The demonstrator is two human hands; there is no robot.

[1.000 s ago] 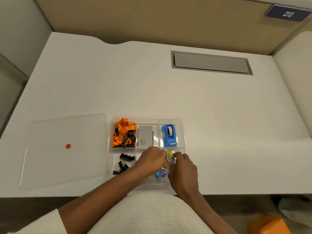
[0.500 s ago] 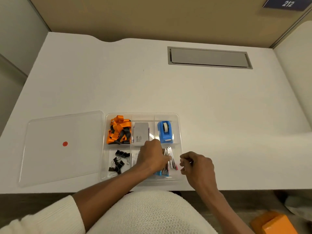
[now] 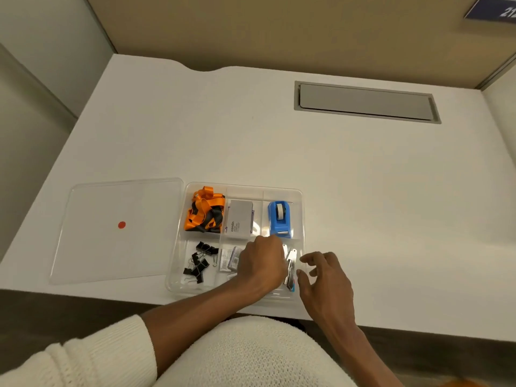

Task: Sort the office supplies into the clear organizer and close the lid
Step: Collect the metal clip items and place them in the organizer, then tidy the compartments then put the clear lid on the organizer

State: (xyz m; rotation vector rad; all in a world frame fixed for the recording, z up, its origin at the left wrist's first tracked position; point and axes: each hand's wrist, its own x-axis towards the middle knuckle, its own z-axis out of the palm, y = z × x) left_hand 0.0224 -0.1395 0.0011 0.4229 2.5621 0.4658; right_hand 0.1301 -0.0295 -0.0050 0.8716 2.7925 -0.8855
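- Change since the earlier frame: the right hand (image 3: 324, 280) has drawn away from the clear plastic six-compartment organizer (image 3: 300, 216) and now hangs just beside its 3 o'clock wall. The left hand (image 3: 262, 263) stays inside the 5 o'clock compartment.
- Grip state, left hand: closed downward over the contents of that compartment; whether it holds anything cannot be told.
- Grip state, right hand: fingers spread wide, holding nothing.
- Location: the organizer sits at the 6 o'clock edge of the white surface (image 3: 363, 177). The flat clear lid with a red dot (image 3: 117, 230) lies just beside it, at its 9 o'clock.
- Progress, judged: sorting appears nearly complete, with no loose supplies visible on the surface. Lid fitting remains.
- Count, far row, from 9 to 3 o'clock: one bundle of orange-and-black lanyards (image 3: 205, 212); one grey rectangular staple box (image 3: 239, 220); one blue tape dispenser (image 3: 280, 219).
- Count, near row: a cluster of black binder clips (image 3: 199, 261), roughly six; a few small clear packets (image 3: 229, 258); several silver metal pieces (image 3: 290, 265), partly hidden, number uncertain.
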